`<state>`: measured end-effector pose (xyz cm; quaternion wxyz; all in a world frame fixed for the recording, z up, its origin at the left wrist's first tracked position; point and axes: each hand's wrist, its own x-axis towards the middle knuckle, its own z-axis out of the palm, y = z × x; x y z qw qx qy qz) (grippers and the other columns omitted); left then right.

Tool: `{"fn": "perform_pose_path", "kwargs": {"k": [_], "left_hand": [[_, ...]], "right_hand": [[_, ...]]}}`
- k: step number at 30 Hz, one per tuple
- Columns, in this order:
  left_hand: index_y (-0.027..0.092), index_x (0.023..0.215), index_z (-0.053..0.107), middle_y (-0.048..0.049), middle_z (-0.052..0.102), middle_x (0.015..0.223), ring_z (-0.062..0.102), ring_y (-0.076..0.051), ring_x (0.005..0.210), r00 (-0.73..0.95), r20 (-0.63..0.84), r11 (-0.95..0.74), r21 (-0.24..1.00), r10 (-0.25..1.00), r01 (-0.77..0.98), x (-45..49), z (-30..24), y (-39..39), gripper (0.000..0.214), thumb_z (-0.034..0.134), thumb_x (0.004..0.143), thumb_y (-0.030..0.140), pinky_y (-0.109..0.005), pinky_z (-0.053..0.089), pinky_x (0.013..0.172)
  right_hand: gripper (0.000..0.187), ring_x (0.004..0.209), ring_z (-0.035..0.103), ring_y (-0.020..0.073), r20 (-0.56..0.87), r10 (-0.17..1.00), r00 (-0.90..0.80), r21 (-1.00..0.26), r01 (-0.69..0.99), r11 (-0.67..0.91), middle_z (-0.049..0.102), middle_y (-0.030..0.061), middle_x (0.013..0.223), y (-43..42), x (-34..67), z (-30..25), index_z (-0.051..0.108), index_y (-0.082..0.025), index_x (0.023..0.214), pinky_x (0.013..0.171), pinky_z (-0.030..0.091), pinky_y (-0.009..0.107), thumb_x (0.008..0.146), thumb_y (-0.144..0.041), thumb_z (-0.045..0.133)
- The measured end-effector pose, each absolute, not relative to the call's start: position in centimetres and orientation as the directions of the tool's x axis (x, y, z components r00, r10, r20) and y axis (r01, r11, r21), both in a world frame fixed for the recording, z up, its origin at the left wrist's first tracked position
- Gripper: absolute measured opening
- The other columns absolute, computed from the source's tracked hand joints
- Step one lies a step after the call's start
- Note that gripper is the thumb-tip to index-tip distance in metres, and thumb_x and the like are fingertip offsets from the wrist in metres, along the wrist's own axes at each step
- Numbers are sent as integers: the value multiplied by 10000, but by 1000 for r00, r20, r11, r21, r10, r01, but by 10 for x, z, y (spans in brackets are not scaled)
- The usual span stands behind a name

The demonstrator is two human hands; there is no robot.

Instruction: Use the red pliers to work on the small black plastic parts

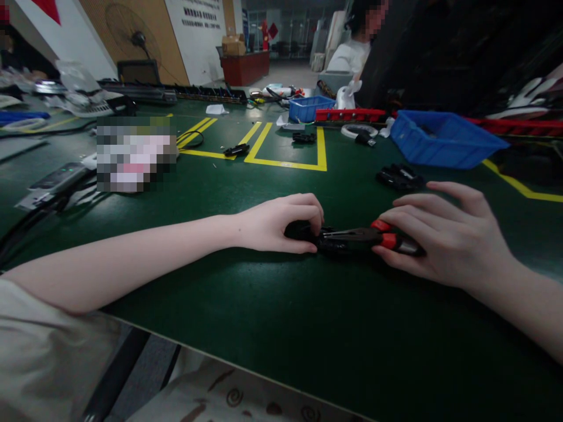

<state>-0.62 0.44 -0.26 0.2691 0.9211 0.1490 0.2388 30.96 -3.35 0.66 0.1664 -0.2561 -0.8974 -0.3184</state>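
Observation:
My left hand is closed on a small black part just above the green table; the fingers hide some of it, and I cannot make out its kind. My right hand is wrapped round the red and black handles of a pair of long-nose pliers. The pliers point left, with their jaws at the black part beside my left fingertips. Behind my right hand lies another black part.
A blue bin stands at the back right, a smaller blue bin farther off. Black parts lie by the yellow tape. Cables and a device are at the left. Another person is in the background.

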Motion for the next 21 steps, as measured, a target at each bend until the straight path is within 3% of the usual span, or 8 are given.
{"fn": "perform_pose_path", "kwargs": {"k": [6, 13, 21], "left_hand": [[149, 995, 687, -111, 641, 1141, 652, -230, 1065, 847, 342, -803, 575, 407, 154, -6, -1, 3, 151, 737, 901, 256, -363, 555, 937], [173, 984, 759, -109, 662, 1151, 659, -231, 1075, 850, 327, -786, 600, 412, 150, -6, -2, 4, 115, 744, 897, 247, -377, 550, 984], [167, 979, 770, -107, 666, 1141, 661, -223, 1066, 851, 322, -766, 628, 415, 136, -5, -1, 6, 122, 745, 897, 254, -374, 549, 983]], "right_hand": [[196, 917, 715, 298, 486, 356, -798, 408, 568, 715, 779, 86, 892, -33, 308, 8, 723, -232, 977, 1005, 473, 540, 939, -408, 644], [288, 877, 693, 261, 456, 297, -839, 543, 527, 654, 769, 86, 859, -31, 305, 9, 687, -205, 959, 979, 504, 513, 1016, -441, 533], [308, 893, 698, 293, 447, 311, -839, 523, 527, 669, 755, 123, 871, -33, 304, 8, 716, -194, 966, 993, 482, 539, 1015, -425, 519]]}}
